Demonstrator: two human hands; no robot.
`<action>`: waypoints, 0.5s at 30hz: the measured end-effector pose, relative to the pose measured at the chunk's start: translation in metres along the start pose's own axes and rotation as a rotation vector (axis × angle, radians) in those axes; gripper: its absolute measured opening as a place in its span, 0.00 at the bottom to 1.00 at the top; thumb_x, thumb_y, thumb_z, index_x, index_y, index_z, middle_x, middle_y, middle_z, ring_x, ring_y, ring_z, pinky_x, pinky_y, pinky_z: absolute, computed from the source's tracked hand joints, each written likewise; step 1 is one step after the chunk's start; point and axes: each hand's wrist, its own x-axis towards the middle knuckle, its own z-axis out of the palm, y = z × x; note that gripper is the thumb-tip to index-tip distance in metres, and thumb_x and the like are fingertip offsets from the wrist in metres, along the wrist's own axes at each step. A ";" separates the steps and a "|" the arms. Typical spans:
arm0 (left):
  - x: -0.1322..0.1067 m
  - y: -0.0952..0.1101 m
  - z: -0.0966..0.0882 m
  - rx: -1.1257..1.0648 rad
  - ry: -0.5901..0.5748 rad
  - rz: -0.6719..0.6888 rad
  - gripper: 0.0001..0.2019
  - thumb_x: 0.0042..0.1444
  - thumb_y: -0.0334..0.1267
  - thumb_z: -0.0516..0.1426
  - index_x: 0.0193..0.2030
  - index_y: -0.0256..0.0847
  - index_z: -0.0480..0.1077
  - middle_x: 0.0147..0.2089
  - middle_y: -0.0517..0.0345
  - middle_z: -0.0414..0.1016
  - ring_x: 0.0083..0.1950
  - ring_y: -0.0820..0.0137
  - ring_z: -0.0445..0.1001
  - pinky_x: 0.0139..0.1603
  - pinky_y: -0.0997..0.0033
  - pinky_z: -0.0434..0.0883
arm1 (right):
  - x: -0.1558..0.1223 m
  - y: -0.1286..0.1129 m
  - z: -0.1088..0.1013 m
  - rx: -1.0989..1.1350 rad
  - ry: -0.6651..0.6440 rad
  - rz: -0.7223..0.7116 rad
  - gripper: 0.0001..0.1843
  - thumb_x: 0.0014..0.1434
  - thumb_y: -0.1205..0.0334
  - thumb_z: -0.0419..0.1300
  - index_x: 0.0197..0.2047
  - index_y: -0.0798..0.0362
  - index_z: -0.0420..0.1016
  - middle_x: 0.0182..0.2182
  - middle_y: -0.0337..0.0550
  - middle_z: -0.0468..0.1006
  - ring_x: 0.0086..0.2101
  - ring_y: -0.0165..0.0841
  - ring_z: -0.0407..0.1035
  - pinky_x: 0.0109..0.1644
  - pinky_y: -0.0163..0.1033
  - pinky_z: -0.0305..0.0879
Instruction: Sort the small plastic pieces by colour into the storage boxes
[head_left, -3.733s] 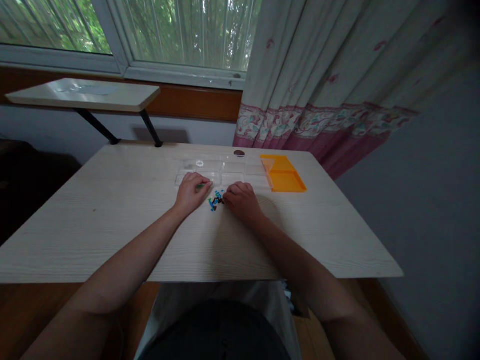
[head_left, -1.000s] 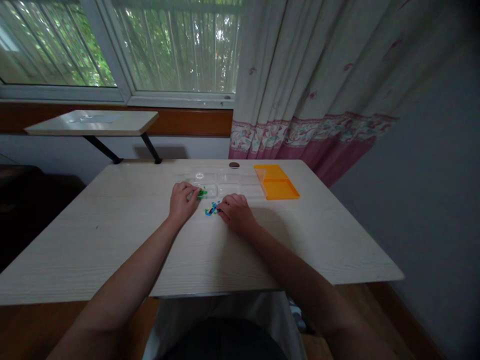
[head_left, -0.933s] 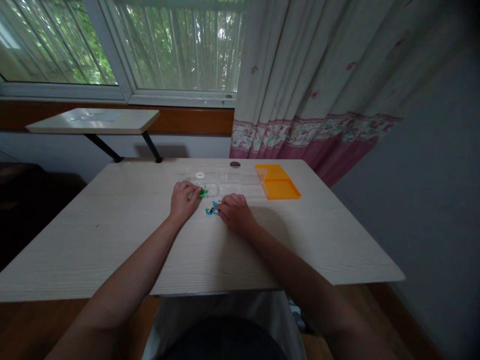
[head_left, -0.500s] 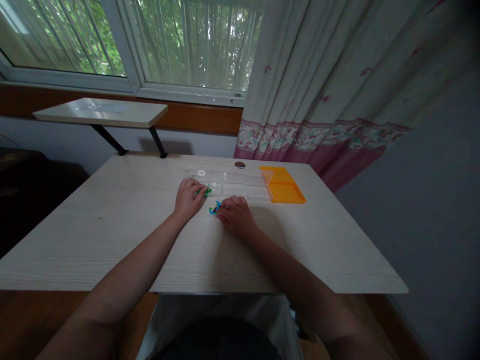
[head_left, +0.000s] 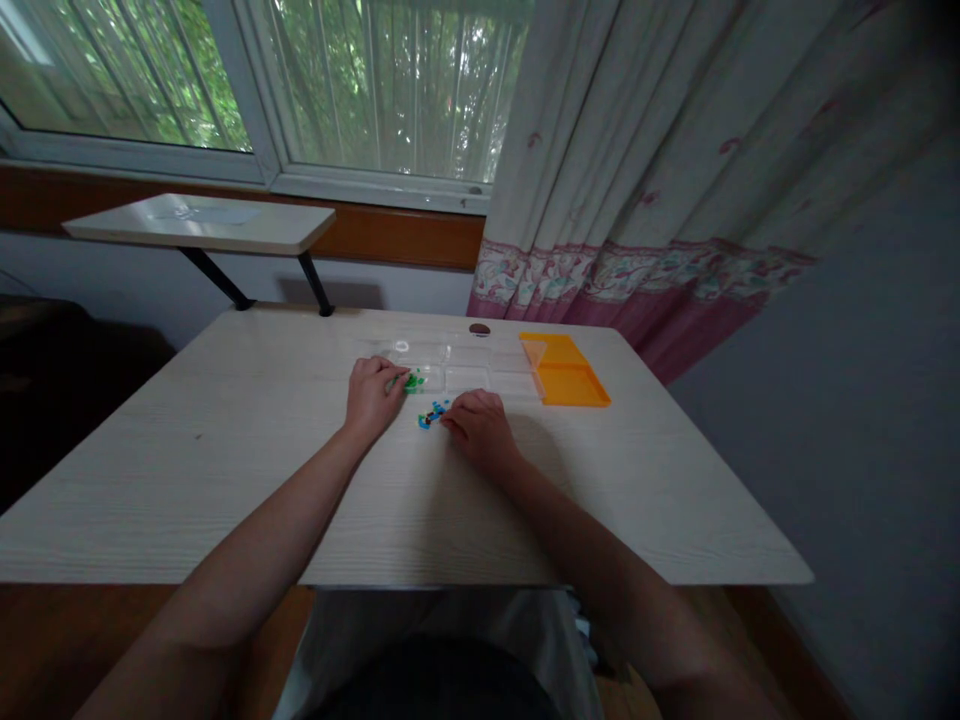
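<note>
My left hand (head_left: 373,393) rests at the near left part of a clear compartment tray (head_left: 469,378), thumb and forefinger close together beside small green pieces (head_left: 414,381). Those pieces lie in one compartment; whether the fingertips grip one is too small to see. On the table in front of the tray is a little pile of mostly blue pieces (head_left: 430,416), with some dark and green among them. My right hand (head_left: 480,426) is closed at the right edge of this pile, its fingers bent downward. Whatever its fingertips hold is hidden.
An orange two-part tray (head_left: 574,384) lies to the right, touching or near the clear tray's end. A round cable hole (head_left: 480,329) is at the table's back edge. A raised shelf (head_left: 210,225) stands back left, and a curtain (head_left: 585,200) hangs behind the table.
My right hand has shifted slightly right, uncovering more of the blue pile. My left hand has moved a little left, and more green pieces show.
</note>
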 end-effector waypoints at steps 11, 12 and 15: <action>-0.001 0.022 -0.009 -0.103 -0.072 0.130 0.14 0.64 0.39 0.52 0.52 0.45 0.75 0.42 0.51 0.71 0.47 0.62 0.67 0.51 0.58 0.65 | 0.004 0.019 -0.001 0.351 0.239 0.212 0.07 0.62 0.60 0.62 0.35 0.50 0.80 0.32 0.43 0.76 0.38 0.36 0.67 0.48 0.43 0.59; -0.002 0.027 -0.010 -0.131 -0.105 0.172 0.14 0.65 0.40 0.53 0.52 0.46 0.75 0.43 0.52 0.71 0.48 0.63 0.67 0.51 0.59 0.65 | 0.004 0.018 -0.001 0.380 0.246 0.206 0.07 0.62 0.59 0.62 0.34 0.51 0.80 0.32 0.43 0.76 0.38 0.36 0.67 0.48 0.43 0.60; -0.005 0.043 -0.012 -0.186 -0.189 0.280 0.13 0.64 0.42 0.55 0.51 0.47 0.75 0.43 0.52 0.72 0.47 0.64 0.67 0.51 0.60 0.65 | 0.005 0.015 0.002 0.460 0.252 0.224 0.09 0.62 0.56 0.62 0.34 0.50 0.80 0.31 0.42 0.76 0.38 0.35 0.68 0.47 0.42 0.61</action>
